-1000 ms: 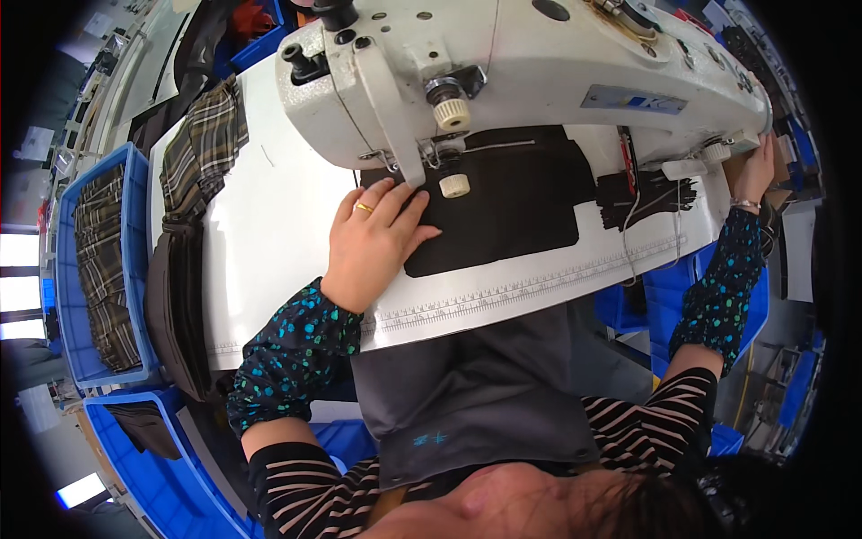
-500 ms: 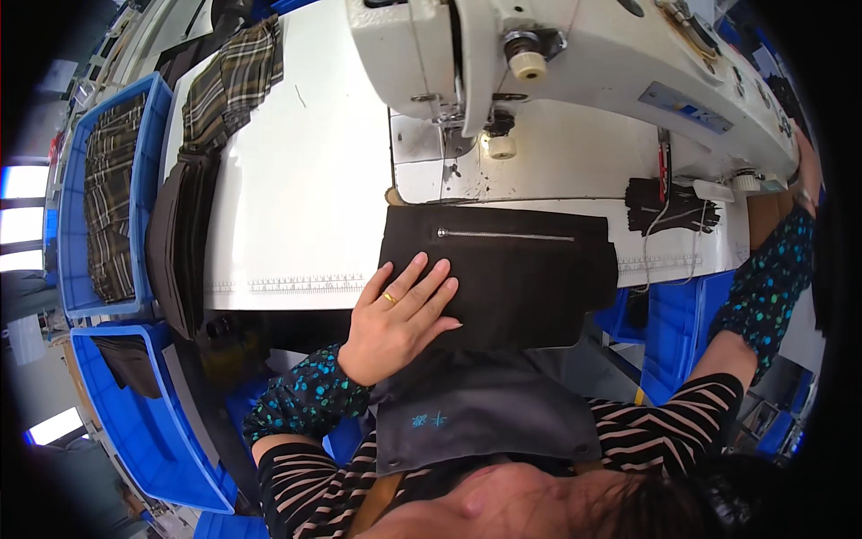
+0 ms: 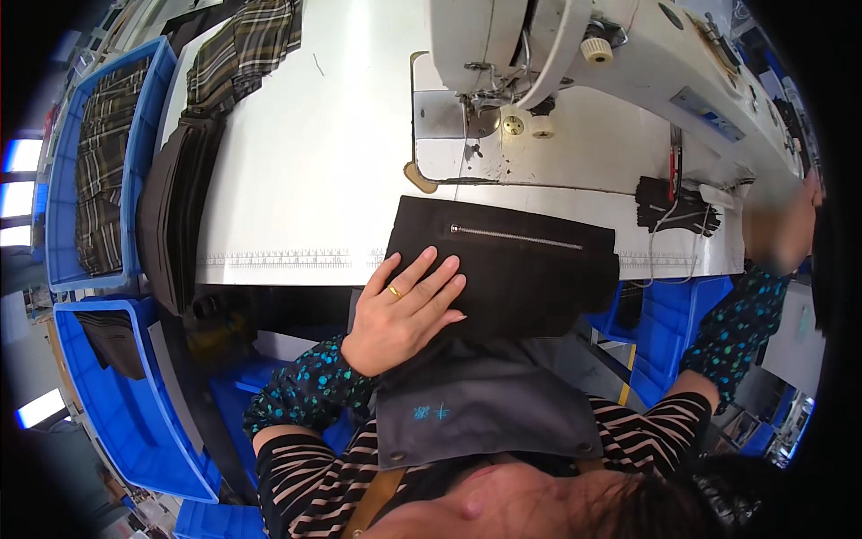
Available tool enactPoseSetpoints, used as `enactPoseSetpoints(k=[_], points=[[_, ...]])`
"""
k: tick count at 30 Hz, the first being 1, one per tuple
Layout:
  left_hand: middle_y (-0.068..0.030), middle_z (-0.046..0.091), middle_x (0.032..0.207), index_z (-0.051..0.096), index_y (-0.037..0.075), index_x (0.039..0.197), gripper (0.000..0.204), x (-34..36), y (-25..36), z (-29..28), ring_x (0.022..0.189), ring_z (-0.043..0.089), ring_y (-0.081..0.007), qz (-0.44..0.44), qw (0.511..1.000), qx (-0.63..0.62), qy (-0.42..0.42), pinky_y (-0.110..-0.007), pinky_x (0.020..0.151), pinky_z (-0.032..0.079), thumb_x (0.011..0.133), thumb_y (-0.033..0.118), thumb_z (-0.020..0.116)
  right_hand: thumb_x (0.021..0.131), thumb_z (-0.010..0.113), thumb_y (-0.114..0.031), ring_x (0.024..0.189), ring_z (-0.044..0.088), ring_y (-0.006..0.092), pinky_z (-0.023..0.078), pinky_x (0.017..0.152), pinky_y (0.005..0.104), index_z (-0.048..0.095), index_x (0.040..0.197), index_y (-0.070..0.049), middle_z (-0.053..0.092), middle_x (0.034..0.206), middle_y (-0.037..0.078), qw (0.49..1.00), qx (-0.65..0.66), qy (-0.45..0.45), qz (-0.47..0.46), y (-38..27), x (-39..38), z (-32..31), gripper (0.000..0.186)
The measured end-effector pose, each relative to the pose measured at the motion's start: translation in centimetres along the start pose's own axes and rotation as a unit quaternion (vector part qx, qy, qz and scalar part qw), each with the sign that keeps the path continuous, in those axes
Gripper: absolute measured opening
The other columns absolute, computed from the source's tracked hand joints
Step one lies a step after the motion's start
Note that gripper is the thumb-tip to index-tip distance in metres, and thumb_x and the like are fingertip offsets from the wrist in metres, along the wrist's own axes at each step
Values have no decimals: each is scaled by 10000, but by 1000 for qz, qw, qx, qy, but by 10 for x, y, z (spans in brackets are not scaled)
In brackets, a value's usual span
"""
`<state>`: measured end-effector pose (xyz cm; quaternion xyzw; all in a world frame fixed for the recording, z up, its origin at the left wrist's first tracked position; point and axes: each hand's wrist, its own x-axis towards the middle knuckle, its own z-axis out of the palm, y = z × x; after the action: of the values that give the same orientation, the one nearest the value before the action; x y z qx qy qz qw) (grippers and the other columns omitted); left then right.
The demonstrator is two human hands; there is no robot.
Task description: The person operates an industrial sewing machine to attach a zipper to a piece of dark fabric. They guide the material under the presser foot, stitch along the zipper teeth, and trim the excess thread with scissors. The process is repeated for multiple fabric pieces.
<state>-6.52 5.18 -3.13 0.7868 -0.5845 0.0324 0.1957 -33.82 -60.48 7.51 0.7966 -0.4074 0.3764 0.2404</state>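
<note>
My left hand (image 3: 406,305) lies flat, fingers spread, on a dark brown fabric piece (image 3: 530,287) that overhangs the front edge of the white sewing table. A silver metal zipper (image 3: 516,237) runs across the piece above my fingertips. Beyond the fabric, the sewing machine (image 3: 575,45) stands with its needle area over a metal plate (image 3: 440,115). A thread trails from there toward the cloth. My right hand (image 3: 779,220) is at the far right end of the machine; it is smeared and its fingers cannot be made out.
Left on the table are a stack of dark fabric pieces (image 3: 171,216) and plaid cloth (image 3: 242,54). Blue bins (image 3: 56,260) (image 3: 135,440) stand beside it, one holding plaid pieces. Dark scraps (image 3: 655,207) and a red-handled tool (image 3: 673,166) lie on the right.
The whole view has shifted slightly. The fabric's right side tilts a little nearer to me, and my right hand has come lower along the machine's end. My left hand still rests on the fabric.
</note>
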Motion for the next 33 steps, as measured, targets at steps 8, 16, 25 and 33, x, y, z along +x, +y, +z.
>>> enactPoseSetpoints(k=[8,16,25,33], points=[[-19,710,1407,766,161,1294,435,1,-9,16,1372,611,-245,38,997,-30,58,-463,1151,415,895,324,820,1061,544,-551,713,692,450,525,620,538,776,918,-137,719,759,190,972,48,-220,-66,-215,-112,-81,496],[-17,755,1304,794,144,1203,363,10,-10,16,1274,659,-238,34,994,-40,93,-471,1131,428,882,309,834,1033,641,-402,709,676,433,517,630,511,636,780,-65,667,708,189,963,36,-232,-130,-236,-117,-105,422],[-79,674,1190,715,84,1185,523,71,-19,9,1129,604,-316,-124,985,2,123,-463,1022,430,800,398,878,959,637,-134,926,643,346,515,795,442,673,1151,-44,645,995,137,821,383,-333,-262,-320,-142,-150,216],[-37,620,926,682,102,931,450,71,-26,19,923,571,-294,-130,983,-30,129,-427,889,421,722,424,916,858,655,-181,750,633,176,510,605,325,623,956,-102,563,839,10,817,325,-139,-456,-409,-169,-111,129]])
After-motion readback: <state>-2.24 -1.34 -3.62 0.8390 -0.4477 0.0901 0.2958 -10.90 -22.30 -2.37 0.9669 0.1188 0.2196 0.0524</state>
